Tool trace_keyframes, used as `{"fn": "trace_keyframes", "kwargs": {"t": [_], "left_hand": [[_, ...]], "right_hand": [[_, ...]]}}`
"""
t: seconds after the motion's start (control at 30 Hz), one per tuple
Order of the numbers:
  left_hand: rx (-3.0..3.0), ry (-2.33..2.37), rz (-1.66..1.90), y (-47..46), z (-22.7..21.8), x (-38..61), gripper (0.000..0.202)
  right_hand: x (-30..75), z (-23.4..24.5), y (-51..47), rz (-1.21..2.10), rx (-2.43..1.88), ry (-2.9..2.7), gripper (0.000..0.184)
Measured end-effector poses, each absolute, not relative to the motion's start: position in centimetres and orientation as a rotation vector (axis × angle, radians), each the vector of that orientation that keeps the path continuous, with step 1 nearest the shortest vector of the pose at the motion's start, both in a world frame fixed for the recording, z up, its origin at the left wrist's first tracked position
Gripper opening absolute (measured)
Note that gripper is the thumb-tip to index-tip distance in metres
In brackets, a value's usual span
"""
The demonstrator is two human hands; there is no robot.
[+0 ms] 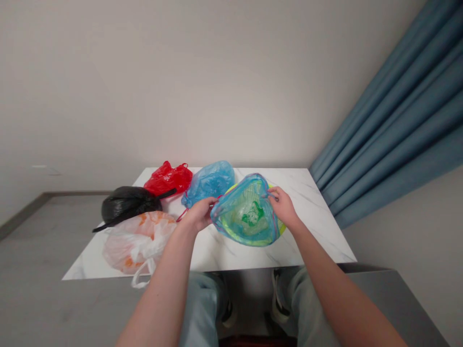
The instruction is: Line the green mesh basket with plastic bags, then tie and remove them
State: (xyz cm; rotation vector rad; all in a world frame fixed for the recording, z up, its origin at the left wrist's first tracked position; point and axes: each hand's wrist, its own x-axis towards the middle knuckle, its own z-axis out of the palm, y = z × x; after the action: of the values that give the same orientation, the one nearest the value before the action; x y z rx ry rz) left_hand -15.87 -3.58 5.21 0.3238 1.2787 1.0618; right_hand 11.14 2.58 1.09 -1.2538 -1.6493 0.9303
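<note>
My left hand and my right hand pinch opposite sides of the rim of a translucent blue plastic bag with a pink drawstring, holding its mouth spread. A yellow-green round shape with a green patch shows through the bag, and I cannot tell exactly what it is. To the left, a light blue plastic bag sits nearest my left hand. Beyond it lie a red plastic bag and a black plastic bag. A white plastic bag with orange print rests near the front left corner.
All of this lies on a white marble-patterned table with a straight front edge. A grey floor surrounds it. Behind it stands a pale wall, with a blue curtain at the right. My legs show below the front edge.
</note>
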Motion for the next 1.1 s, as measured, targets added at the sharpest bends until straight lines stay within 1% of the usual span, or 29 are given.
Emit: {"fn": "trace_keyframes", "kwargs": {"t": [0.1, 0.17, 0.33, 0.43, 0.57, 0.67, 0.77, 0.87, 0.93, 1.0, 1.07, 1.1], "left_hand": [[0.269, 1.091, 0.987, -3.9, 6.1, -15.9, 0.007], [0.23, 0.944, 1.021, -3.9, 6.6, -16.1, 0.011], [0.137, 0.716, 1.445, -2.5, 7.1, -16.8, 0.018], [0.127, 0.781, 1.545, -1.9, 6.8, -16.7, 0.019], [0.184, 0.935, 1.418, -2.2, 6.4, -16.1, 0.017], [0.265, 0.95, 1.251, -3.0, 6.5, -15.9, 0.019], [0.319, 0.953, 1.011, -4.0, 6.9, -16.0, 0.023], [0.317, 0.947, 0.867, -4.7, 7.4, -16.2, 0.021], [0.301, 0.91, 0.956, -4.6, 7.7, -16.2, 0.019], [0.27, 0.869, 1.184, -4.1, 7.8, -16.2, 0.018], [0.226, 0.85, 1.424, -3.3, 7.7, -16.2, 0.018], [0.199, 0.853, 1.515, -2.9, 7.6, -16.3, 0.018]], "right_hand": [[11.2, 1.7, 2.3, 0.905, -1.333, -1.65, 0.024], [11.4, 2.2, 2.2, 0.87, -1.374, -1.614, 0.029], [11.8, 2.9, 2.4, 0.882, -1.394, -1.412, 0.037], [11.9, 3.0, 2.6, 0.879, -1.405, -1.377, 0.037], [11.8, 3.1, 2.5, 0.894, -1.381, -1.49, 0.04], [11.9, 3.3, 2.1, 0.991, -1.356, -1.614, 0.046], [12.1, 3.6, 1.3, 1.221, -1.215, -1.824, 0.048], [12.1, 4.1, 0.4, 1.556, -1.049, -1.888, 0.041], [11.9, 4.5, -0.2, 1.769, -0.975, -1.77, 0.035], [11.6, 5.0, -0.5, 1.863, -0.918, -1.582, 0.032], [11.4, 5.4, -0.3, 1.81, -0.866, -1.409, 0.031], [11.3, 5.4, -0.1, 1.747, -0.849, -1.341, 0.036]]}}
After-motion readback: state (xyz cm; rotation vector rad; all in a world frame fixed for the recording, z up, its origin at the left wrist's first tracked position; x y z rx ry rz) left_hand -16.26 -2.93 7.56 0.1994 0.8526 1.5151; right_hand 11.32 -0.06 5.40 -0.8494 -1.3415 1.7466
